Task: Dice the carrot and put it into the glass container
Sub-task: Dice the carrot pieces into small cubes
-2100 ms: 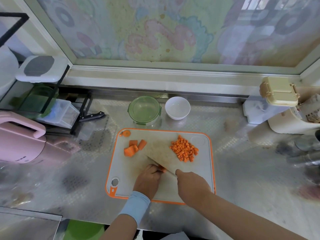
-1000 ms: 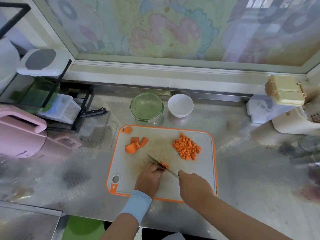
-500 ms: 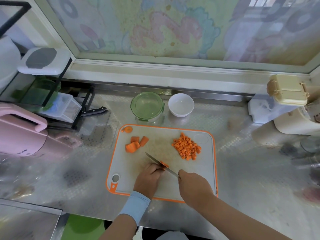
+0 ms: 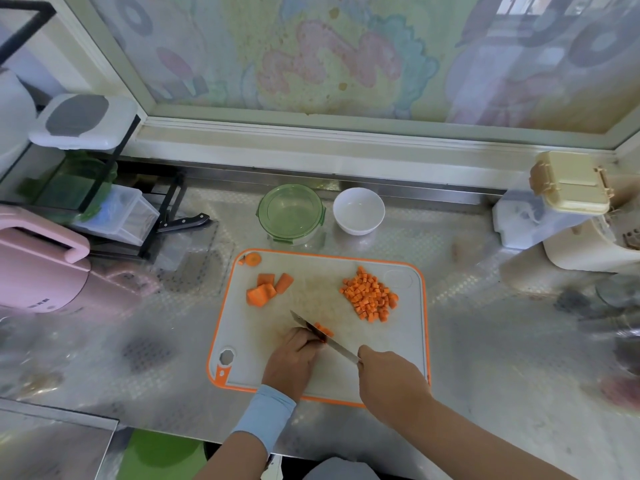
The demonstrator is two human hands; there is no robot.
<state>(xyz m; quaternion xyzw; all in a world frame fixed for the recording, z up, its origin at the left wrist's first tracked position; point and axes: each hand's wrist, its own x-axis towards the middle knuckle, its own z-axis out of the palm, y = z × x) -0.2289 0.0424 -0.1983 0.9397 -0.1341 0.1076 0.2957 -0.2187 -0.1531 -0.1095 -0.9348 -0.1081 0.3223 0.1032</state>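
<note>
Two hands work over a white cutting board (image 4: 408,355) edged in orange, which lies on a steel counter (image 4: 485,341). The left hand (image 4: 292,362), with a pale blue band at the wrist, has its fingers curled down onto a small carrot piece (image 4: 325,330) near the board's middle. Only the orange tip of that piece shows beyond the fingertips. The right hand (image 4: 391,379) is closed in a fist round the handle of a knife (image 4: 327,337), and the handle itself is hidden inside the grip. The blade runs slantwise up and to the left, resting against the left hand's knuckles and across the carrot piece.

A heap of diced carrot (image 4: 370,297), in small and fairly even orange cubes, sits on the right half of the board, well apart from both hands. Three larger carrot chunks (image 4: 266,289) lie together on the left half, and a round carrot end (image 4: 253,259) rests in the far left corner.

Just behind the board's far edge stands the glass container (image 4: 291,213), round and capped by a green clip lid. A white bowl (image 4: 358,211) stands just beside it on the right. At the far left are a pink appliance (image 4: 38,265) and a black-handled knife (image 4: 183,221) under a rack.
</note>
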